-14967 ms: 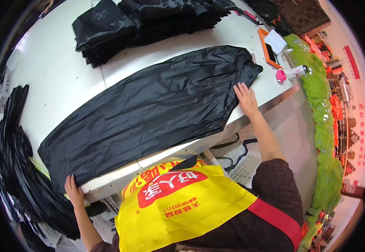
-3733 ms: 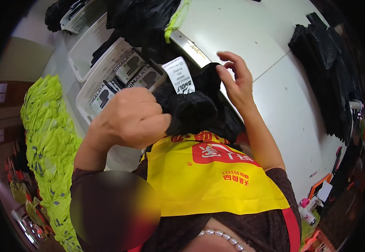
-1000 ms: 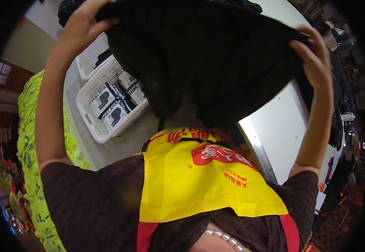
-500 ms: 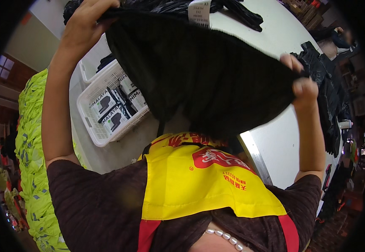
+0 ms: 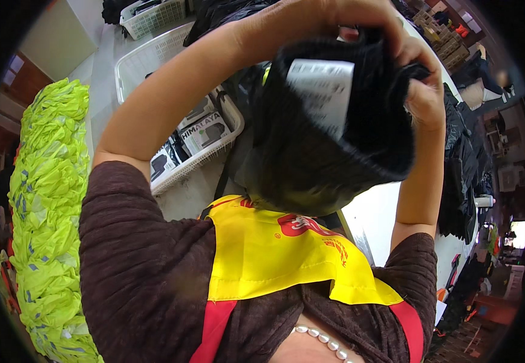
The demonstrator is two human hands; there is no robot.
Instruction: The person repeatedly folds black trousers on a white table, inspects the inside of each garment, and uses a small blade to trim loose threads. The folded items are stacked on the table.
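Observation:
A black garment (image 5: 274, 151) hangs in front of my chest with its ribbed-looking opening turned up toward me. Inside the opening shows a white printed label (image 5: 320, 91). My left hand (image 5: 368, 18) reaches across the top, its fingers bent round the far edge of the cloth close to my other hand. On the right, my right hand (image 5: 424, 94) is closed on the edge, thumb and fingers pinching the black cloth. The lower part of the garment is folded out of sight, so its exact kind cannot be told.
White plastic baskets stand at the left; the nearest basket (image 5: 238, 118) holds several flat printed packets (image 5: 205, 133). Another basket (image 5: 153, 23) is farther back. A tall heap of yellow-green garments (image 5: 51, 218) runs along the left. Black garments (image 5: 456, 175) hang over the white table's right edge.
The cloth was stretched wide between my hands; now my left hand has come right, beside my right hand. The garment's opening has turned toward me, showing the label inside.

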